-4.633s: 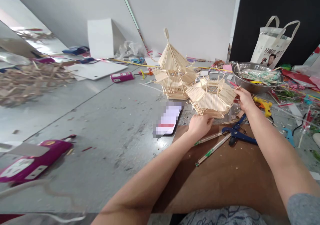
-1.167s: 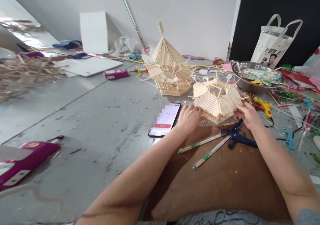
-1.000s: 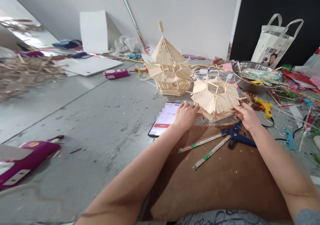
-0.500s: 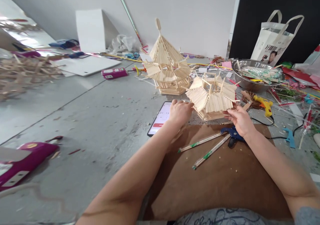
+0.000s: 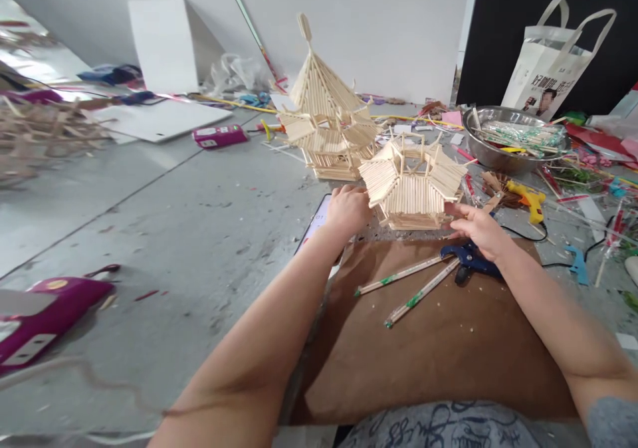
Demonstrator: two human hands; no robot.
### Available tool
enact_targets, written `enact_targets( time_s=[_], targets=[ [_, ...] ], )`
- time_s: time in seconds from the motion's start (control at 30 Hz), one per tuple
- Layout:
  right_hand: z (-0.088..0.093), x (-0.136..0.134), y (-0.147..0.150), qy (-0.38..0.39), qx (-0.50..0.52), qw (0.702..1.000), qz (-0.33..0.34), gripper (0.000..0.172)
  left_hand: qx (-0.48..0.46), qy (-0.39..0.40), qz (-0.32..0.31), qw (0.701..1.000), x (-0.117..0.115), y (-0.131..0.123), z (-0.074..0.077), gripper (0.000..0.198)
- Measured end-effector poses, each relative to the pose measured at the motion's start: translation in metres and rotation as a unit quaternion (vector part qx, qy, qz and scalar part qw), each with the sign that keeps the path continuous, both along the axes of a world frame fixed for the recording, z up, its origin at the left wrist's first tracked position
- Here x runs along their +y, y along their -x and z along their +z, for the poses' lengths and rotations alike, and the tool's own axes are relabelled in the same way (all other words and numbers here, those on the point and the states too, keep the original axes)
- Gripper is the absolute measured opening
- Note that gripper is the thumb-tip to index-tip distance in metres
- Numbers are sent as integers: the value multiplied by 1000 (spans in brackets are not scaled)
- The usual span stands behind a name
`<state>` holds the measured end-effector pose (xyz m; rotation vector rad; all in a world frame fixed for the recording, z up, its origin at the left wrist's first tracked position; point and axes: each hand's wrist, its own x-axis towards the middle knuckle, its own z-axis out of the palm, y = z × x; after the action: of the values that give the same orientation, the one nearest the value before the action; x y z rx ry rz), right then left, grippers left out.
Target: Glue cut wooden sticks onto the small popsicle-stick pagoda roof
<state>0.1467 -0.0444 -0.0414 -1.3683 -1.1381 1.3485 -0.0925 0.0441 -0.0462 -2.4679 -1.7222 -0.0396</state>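
Note:
A small pavilion-like model (image 5: pixel 411 192) of pale wooden sticks, with flared roof panels and an open frame on top, stands between my hands. My left hand (image 5: pixel 349 209) grips its left side, its fingertips hidden behind the model. On the right, my right hand (image 5: pixel 476 228) has its fingers at the lower edge under the roof, with the thumb side towards me. Just behind is a taller stick pavilion (image 5: pixel 331 125) with a pointed roof. My left hand and forearm partly cover a phone (image 5: pixel 316 222). Below my right hand lies a blue cutter (image 5: pixel 468 258) beside two wrapped stick bundles (image 5: pixel 421 294).
Brown sheet (image 5: pixel 423 361) covers the near tabletop. At right are a metal bowl (image 5: pixel 478 152) of wrapped sticks, a yellow glue gun (image 5: pixel 531 202) with its cord, and a white bag (image 5: pixel 551 69). Purple power strips (image 5: pixel 54 315) lie left, near a blurred stick pile (image 5: pixel 44 139).
The small model has turned slightly and shifted left between my hands. My left hand has moved with it and hides more of the phone. The camera view has shifted a little.

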Motion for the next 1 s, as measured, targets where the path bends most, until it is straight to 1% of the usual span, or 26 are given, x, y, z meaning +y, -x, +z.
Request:
enact_targets(
  time_s=[0.07, 0.1, 0.13, 0.17, 0.23, 0.3, 0.33, 0.4, 0.43, 0.47, 0.5, 0.57, 0.6, 0.7, 0.77, 0.8, 0.87, 1.0],
  targets=[
    [3, 2, -13, -22, -101, 995, -4, 26, 1, 3, -17, 1000, -1, 3, 4, 28],
    [5, 3, -20, -43, -165, 985, -7, 22, 5, 2, -26, 1000, -1, 5, 8, 28],
    [6, 4, -26, -69, -236, 969, -6, 19, 12, 5, -36, 999, -2, 6, 11, 28],
    [7, 5, -32, -92, -308, 947, -3, 17, 20, 11, -39, 999, -3, 8, 16, 29],
    [7, 6, -39, -126, -447, 885, 23, 14, 36, 53, -24, 998, -7, 11, 28, 29],
    [3, 7, -39, -146, -564, 809, 75, 16, 43, 109, 37, 992, -14, 12, 43, 28],
    [0, 7, -37, -155, -611, 768, 108, 19, 46, 117, 58, 990, -20, 10, 51, 28],
    [-7, 8, -32, -172, -675, 697, 168, 22, 43, 109, 74, 990, -34, 5, 66, 30],
    [-10, 8, -29, -175, -694, 672, 190, 23, 34, 92, 74, 992, -42, 2, 72, 30],
    [-13, 8, -27, -176, -704, 657, 204, 24, 18, 75, 58, 995, -50, -2, 78, 30],
    [-15, 8, -25, -175, -708, 650, 213, 24, 4, 52, 41, 998, -58, -5, 82, 30],
    [-18, 8, -23, -170, -709, 649, 216, 25, -15, 28, 14, 999, -72, -10, 87, 29],
    [-18, 7, -23, -167, -708, 652, 215, 26, -21, 10, 14, 1000, -77, -11, 89, 29],
    [-17, 8, -22, -158, -707, 657, 209, 24, -32, -42, 41, 998, -87, -11, 91, 29],
    [-16, 9, -22, -149, -703, 664, 205, 22, -43, -49, 38, 997, -90, -12, 90, 30],
    [-16, 9, -21, -147, -700, 669, 203, 21, -49, -44, 22, 998, -92, -13, 90, 31],
    [-17, 10, -20, -147, -694, 676, 200, 20, -54, -27, -31, 998, -95, -20, 86, 30],
    [-18, 10, -18, -156, -697, 670, 201, 17, -40, 19, -164, 986, -101, -40, 71, 30]
  ],
)
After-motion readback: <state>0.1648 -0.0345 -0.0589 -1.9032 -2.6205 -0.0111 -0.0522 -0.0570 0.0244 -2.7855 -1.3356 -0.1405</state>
